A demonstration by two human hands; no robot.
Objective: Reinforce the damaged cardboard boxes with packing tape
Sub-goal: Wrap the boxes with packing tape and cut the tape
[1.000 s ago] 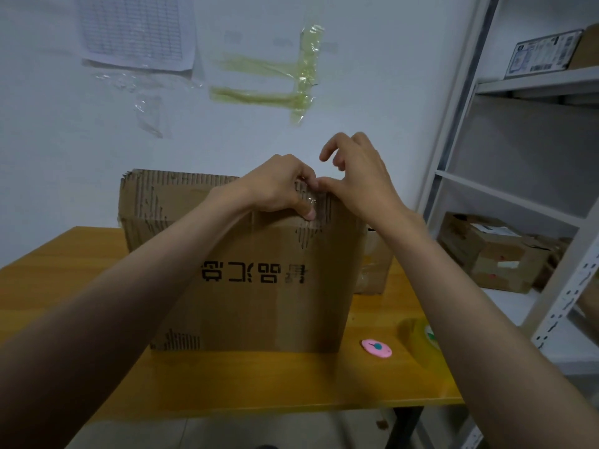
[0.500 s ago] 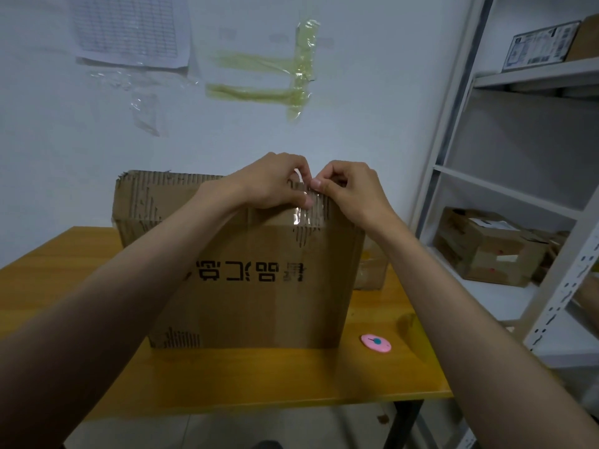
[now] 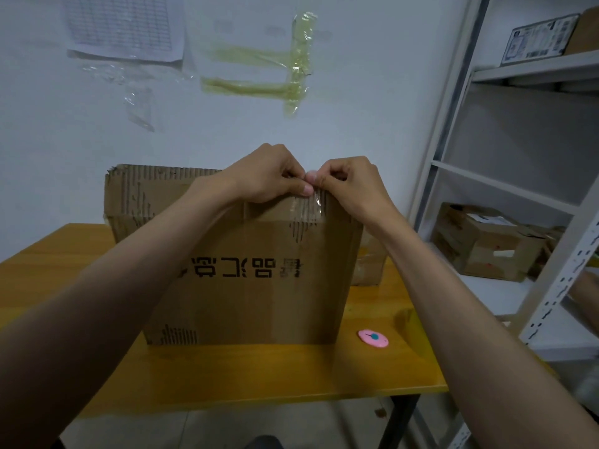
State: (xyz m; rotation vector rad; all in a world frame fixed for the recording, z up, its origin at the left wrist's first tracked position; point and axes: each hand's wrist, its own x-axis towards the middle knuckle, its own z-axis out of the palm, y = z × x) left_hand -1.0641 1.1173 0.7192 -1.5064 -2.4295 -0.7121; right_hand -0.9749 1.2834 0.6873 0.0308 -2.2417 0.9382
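A torn brown cardboard box [image 3: 252, 286] with upside-down black print stands on the yellow table [image 3: 259, 367]. A short strip of clear packing tape [image 3: 312, 207] lies over a worn patch at the box's top front edge. My left hand [image 3: 269, 176] and my right hand [image 3: 350, 186] meet at that edge, fingers curled, thumbs pressing the tape down onto the cardboard. A roll of clear tape [image 3: 409, 322] lies on the table to the right, mostly behind my right forearm.
A pink oval cutter [image 3: 372, 337] lies on the table right of the box. A smaller box [image 3: 369, 267] sits behind it. White metal shelving [image 3: 518, 189] on the right holds a damaged carton [image 3: 486, 243]. Old tape strips [image 3: 291, 63] hang on the wall.
My right hand has come down from above the box edge and curled its fingers; both hands now press the tape strip at the top edge. The view has shifted slightly.
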